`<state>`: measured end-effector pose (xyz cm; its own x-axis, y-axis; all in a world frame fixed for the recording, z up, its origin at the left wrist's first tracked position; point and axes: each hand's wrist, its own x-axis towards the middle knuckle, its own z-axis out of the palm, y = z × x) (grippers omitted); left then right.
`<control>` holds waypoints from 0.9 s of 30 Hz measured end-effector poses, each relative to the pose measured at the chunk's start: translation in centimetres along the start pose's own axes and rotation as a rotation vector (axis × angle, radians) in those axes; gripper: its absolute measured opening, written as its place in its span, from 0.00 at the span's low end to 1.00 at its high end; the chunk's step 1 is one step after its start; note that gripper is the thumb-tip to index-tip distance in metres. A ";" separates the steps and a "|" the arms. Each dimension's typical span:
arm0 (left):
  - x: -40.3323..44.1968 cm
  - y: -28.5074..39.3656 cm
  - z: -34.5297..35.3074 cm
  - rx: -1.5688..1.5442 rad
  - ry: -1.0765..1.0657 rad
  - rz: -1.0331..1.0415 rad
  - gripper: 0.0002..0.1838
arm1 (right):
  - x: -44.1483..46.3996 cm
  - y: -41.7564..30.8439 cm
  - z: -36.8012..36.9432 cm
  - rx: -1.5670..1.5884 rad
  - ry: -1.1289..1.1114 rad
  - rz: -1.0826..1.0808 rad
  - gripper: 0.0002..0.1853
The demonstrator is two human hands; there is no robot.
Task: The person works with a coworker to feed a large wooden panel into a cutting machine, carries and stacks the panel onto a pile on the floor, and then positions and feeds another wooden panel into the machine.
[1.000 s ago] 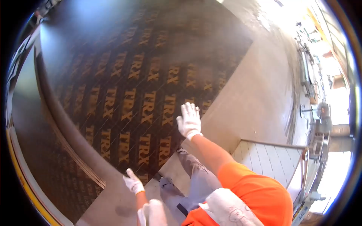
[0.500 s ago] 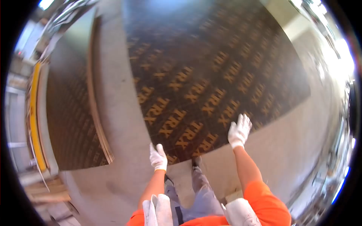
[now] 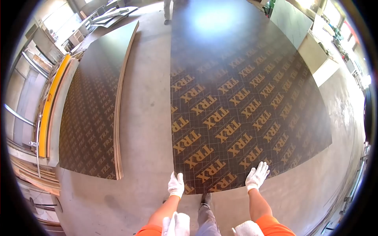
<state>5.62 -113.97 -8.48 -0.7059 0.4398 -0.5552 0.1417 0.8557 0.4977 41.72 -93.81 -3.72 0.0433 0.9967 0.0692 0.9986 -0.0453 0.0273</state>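
A large dark brown panel (image 3: 236,110) with yellow TRX lettering spreads out in front of me. My left hand (image 3: 176,184), in a white glove, is at its near left corner, the thumb up and the other fingers partly hidden at the edge; whether they grip it cannot be made out. My right hand (image 3: 257,176), also gloved, lies flat on the panel near its front edge, fingers stretched out. One of my shoes (image 3: 206,200) shows under the front edge.
At the left lies a stack of similar dark panels (image 3: 94,110), beside a yellow beam (image 3: 53,106). Another person's legs (image 3: 167,11) are at the top. Light boards (image 3: 291,23) stand at the back right. Wood strips (image 3: 33,175) lie at the lower left.
The view has turned, and the large panel now points away from me. The stack shows more fully at the left. Both hands remain at the panel's near edge.
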 end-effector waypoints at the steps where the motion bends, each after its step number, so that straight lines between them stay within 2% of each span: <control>1: 0.3 -0.3 0.1 -0.007 -0.008 0.002 0.39 | 0.1 -0.1 0.0 -0.003 0.002 -0.011 0.34; 3: 0.2 -0.2 -0.3 -0.051 -0.020 0.011 0.39 | 0.2 -0.2 -0.3 0.000 -0.007 0.010 0.34; 5: 0.9 -1.5 0.3 -0.142 -0.136 -0.036 0.45 | 0.2 0.2 -1.5 -0.004 -0.006 0.063 0.37; 6: 0.9 -1.6 0.1 -0.213 -0.205 -0.031 0.47 | 0.6 -1.8 -6.0 0.063 -0.060 0.286 0.41; 8: 0.9 -0.9 -1.2 -0.239 -0.319 -0.070 0.50 | 0.1 0.6 -5.9 0.224 0.046 0.626 0.46; 9: 1.0 -0.5 -1.9 -0.252 -0.376 -0.089 0.51 | -0.1 2.4 -5.4 0.442 0.054 0.796 0.48; 10: 1.1 -0.2 -2.4 -0.288 -0.375 -0.120 0.54 | 0.5 3.4 -2.4 0.603 0.213 1.042 0.43; 12: 1.5 0.3 -4.0 -0.323 -0.450 -0.139 0.62 | 0.9 6.7 -0.3 1.019 -0.125 1.054 0.37; 13: 2.1 0.0 -4.4 -0.343 -0.546 -0.168 0.63 | 1.4 7.3 0.5 1.188 -0.142 1.040 0.38; 15: 2.1 0.5 -4.2 -0.339 -0.516 -0.172 0.64 | 1.9 7.4 2.2 1.525 -0.192 0.998 0.39; 17: 2.3 1.3 -6.0 -0.377 -0.528 -0.176 0.67 | 2.2 6.8 2.6 1.592 -0.175 1.006 0.37; 20: 3.9 -2.1 -4.0 -0.452 -0.522 -0.254 0.68 | 1.3 5.5 2.0 1.669 -0.153 1.030 0.32; 22: 4.6 -4.0 -2.5 -0.442 -0.548 -0.225 0.69 | 0.2 5.4 2.4 1.690 -0.106 1.056 0.31; 25: 5.2 -5.7 -0.9 -0.443 -0.538 -0.212 0.70 | 0.1 5.7 4.1 1.707 -0.161 0.937 0.31; 26: 4.4 -3.3 -3.2 -0.412 -0.517 -0.166 0.71 | 0.0 5.3 4.1 1.724 -0.189 0.901 0.31; 27: 5.4 -3.9 -2.2 -0.426 -0.505 -0.143 0.70 | 0.8 4.4 4.4 1.643 -0.145 0.820 0.32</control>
<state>-0.29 -115.57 -11.92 -0.2717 0.4924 -0.8269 -0.2883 0.7781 0.5581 46.29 -92.94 -7.95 0.3893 0.7622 -0.5172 -0.2573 -0.4491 -0.8556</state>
